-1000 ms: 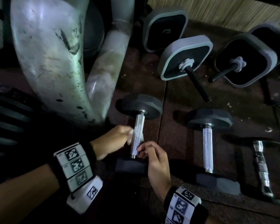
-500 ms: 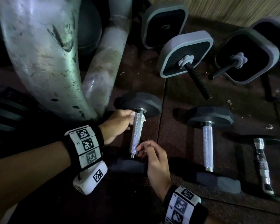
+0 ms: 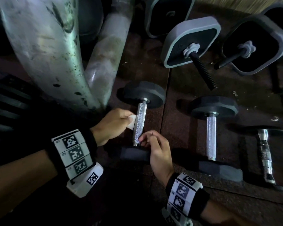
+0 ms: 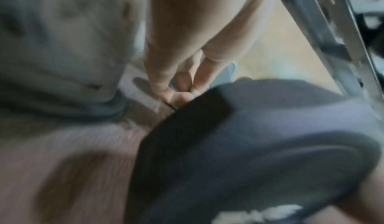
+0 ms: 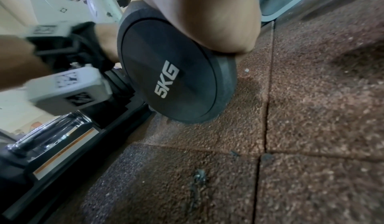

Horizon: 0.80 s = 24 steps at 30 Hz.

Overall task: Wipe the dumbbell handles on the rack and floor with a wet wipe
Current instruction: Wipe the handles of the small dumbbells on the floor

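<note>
A black dumbbell with a knurled steel handle (image 3: 140, 121) lies on the brown rubber floor (image 3: 175, 124). My left hand (image 3: 114, 124) pinches a white wet wipe (image 3: 132, 123) and presses it against the handle's left side, about midway. My right hand (image 3: 155, 149) pinches the near end of the handle by the near head (image 3: 134, 154). In the right wrist view that head (image 5: 176, 79) reads "5KG". The left wrist view is blurred; the fingers (image 4: 176, 86) sit behind a dark dumbbell head (image 4: 249, 145).
Two more dumbbells (image 3: 211, 137) (image 3: 265, 154) lie to the right. Square grey-rimmed plates on threaded bars (image 3: 193, 41) (image 3: 255, 46) stand farther back. Thick pale metal tubes (image 3: 44, 51) rise on the left, close to my left hand. Dark plates (image 3: 5, 101) lie at far left.
My left hand slid the wipe up to the handle's far end, then back down toward the middle. My right hand kept its pinch on the near end.
</note>
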Tool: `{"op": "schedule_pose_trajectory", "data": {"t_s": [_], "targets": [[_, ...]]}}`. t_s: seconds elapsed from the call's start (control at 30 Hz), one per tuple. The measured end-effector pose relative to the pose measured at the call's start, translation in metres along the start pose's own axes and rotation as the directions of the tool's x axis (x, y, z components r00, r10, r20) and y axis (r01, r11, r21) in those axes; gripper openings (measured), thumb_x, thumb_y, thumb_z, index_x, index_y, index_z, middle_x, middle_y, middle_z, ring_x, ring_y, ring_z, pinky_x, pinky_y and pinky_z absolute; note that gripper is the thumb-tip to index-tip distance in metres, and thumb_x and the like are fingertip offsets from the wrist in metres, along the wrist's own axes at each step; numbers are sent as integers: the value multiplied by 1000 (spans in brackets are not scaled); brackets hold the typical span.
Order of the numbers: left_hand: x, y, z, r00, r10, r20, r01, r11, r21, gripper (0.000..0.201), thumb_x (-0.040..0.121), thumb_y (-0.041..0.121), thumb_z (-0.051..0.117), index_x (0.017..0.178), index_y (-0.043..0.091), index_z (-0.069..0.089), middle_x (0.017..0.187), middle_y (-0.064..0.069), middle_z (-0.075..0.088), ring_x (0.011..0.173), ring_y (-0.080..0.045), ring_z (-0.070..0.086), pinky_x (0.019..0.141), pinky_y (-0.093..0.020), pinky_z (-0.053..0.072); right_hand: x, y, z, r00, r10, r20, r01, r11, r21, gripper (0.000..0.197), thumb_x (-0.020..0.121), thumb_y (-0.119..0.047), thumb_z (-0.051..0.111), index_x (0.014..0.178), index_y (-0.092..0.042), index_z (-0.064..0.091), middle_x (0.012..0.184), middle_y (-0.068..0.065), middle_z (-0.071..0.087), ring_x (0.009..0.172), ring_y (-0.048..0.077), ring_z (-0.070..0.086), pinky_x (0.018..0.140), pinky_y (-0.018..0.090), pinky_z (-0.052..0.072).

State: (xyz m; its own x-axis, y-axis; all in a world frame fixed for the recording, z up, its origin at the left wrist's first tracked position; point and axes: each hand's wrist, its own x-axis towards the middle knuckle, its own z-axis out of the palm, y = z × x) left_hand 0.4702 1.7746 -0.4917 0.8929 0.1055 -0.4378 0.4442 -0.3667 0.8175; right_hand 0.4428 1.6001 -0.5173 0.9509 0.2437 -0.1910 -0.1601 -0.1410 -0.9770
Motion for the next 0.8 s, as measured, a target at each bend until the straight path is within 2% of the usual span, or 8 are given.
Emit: {"op": "schedule_pose_trajectory", "data": {"t_s": [0.17,0.27,0.3,0.4,0.47,0.53,0.67,0.8], "targets": [[-3,4,10,1000,-13,22,14,999,-41,26,103,9,45,105,6,71,92,-2,73,71,4,63,64,-8,47,0,-2,0,1000,14,1,-14,1000,3,30,88,-29,45,71,-14,66,76,0,67,76,15,60,78,39,47],[-19,-9,11,998,66,16,-68,982,177,22,99,7,50,95,6,72,91,-3,76,88,-13,70,87,-33,54,-1,-2,0,1000,-9,-15,8,1000,-12,29,88,-20,44,71,-11,65,76,-1,68,78,13,62,79,28,44],[-23,-15,10,998,60,27,-64,980,188,21,98,7,51,97,5,73,94,-5,76,92,-15,70,91,-34,53,-1,-2,1,1000,-10,-21,10,1000,-16,29,88,-19,44,71,-10,65,76,-1,68,77,13,62,78,28,44],[-24,-13,13,996,-28,83,27,1000,10,22,100,2,49,102,-4,70,102,-19,73,88,-12,62,82,-24,48,-1,-3,2,1000,11,-12,-11,1000,-7,29,88,-18,44,71,-8,65,74,0,67,74,13,60,76,32,45],[-19,-8,18,992,-68,105,74,996,-56,24,98,-3,47,100,-6,70,96,-21,73,81,-14,60,79,-27,47,-2,-3,1,1000,1,-9,-2,1000,-24,29,88,-18,43,71,-7,65,74,-1,67,74,11,60,76,28,44],[-20,-13,17,991,-87,100,88,996,-9,22,94,-1,50,92,-5,71,82,-14,72,75,-13,58,77,-31,46,-2,-3,-1,1000,-22,-18,21,999,-39,29,87,-16,43,71,-7,65,75,-1,68,76,10,61,77,24,43],[-29,-28,7,977,-112,184,95,990,101,27,82,26,56,87,4,71,80,-5,74,74,-9,59,76,-33,48,-4,-1,2,995,-6,-95,1,999,-44,26,86,-18,44,72,-12,65,75,-5,67,78,10,62,79,24,45],[0,-5,7,998,-5,64,11,996,-92,22,94,5,52,77,0,64,63,4,58,60,0,49,64,-19,40,-7,2,2,980,122,-160,-136,987,-81,30,82,-31,43,83,-16,70,83,-10,70,85,5,62,84,26,45]]}}
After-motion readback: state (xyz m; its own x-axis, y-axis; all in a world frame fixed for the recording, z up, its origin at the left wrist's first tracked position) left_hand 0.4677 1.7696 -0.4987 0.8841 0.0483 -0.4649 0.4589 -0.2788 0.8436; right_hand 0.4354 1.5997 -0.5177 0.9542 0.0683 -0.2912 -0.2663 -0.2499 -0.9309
